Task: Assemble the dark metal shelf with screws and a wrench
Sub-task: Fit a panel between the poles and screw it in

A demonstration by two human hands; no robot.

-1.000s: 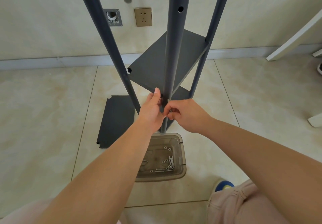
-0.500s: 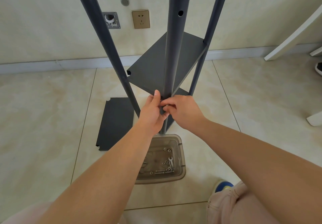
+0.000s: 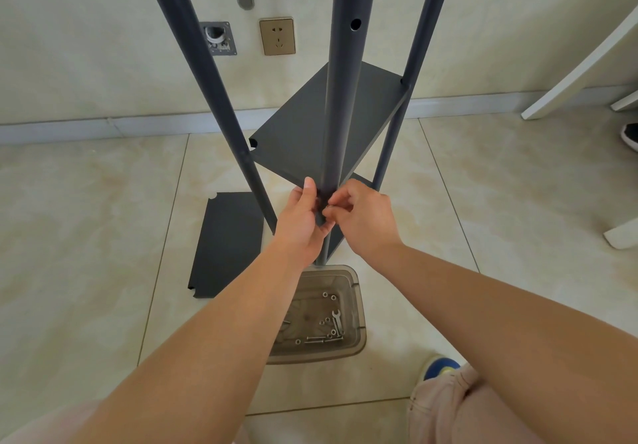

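Observation:
The dark metal shelf stands upright on the floor, with its near post (image 3: 340, 98) rising through the middle of the view and a shelf board (image 3: 303, 126) fixed between the posts. My left hand (image 3: 303, 216) wraps around the near post just under that board's corner. My right hand (image 3: 362, 216) pinches a small silvery fastener (image 3: 329, 207) against the post at the same spot; whether it is a screw or a nut is too small to tell. A small wrench (image 3: 337, 321) lies with several screws and nuts in a clear plastic tub (image 3: 359, 305) on the floor below my arms.
A loose dark shelf board (image 3: 228, 243) lies flat on the tiles to the left of the shelf. The left post (image 3: 207, 74) and right post (image 3: 414, 57) slant upward. A wall socket (image 3: 277, 36) is behind. White furniture legs (image 3: 580, 74) stand at right. My knee (image 3: 445, 405) and blue shoe (image 3: 440, 366) are bottom right.
My right hand's fingers have shifted left, closer onto the post, and now pinch at the joint. The left hand keeps its grip on the post.

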